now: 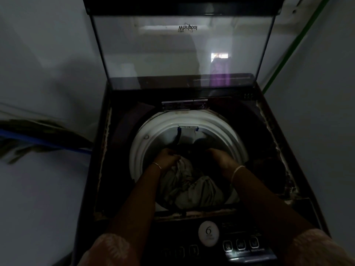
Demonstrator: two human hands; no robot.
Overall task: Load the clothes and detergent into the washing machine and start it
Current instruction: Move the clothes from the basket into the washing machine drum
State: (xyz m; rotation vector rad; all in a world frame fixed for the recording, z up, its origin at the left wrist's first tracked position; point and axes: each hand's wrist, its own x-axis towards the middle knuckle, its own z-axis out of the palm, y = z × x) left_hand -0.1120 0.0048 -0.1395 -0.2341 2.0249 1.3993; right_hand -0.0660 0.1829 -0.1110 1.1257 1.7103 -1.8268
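Note:
A dark top-loading washing machine (278, 150) stands with its glass lid (182, 54) raised upright. Inside the white-rimmed drum (153, 131) lie pale grey clothes (188, 185) and darker clothes (194, 148) behind them. Both my arms reach down into the drum. My left hand (167, 156) grips a fold of the pale cloth. My right hand (219, 156) is curled into the dark clothes; its fingertips are hidden in the shadow. No detergent is in view.
The control panel (240, 244) with a round white badge and several buttons runs along the machine's near edge. Pale walls close in on both sides. A blue hose (48, 143) lies at the left and a green line (288, 50) slants up at the right.

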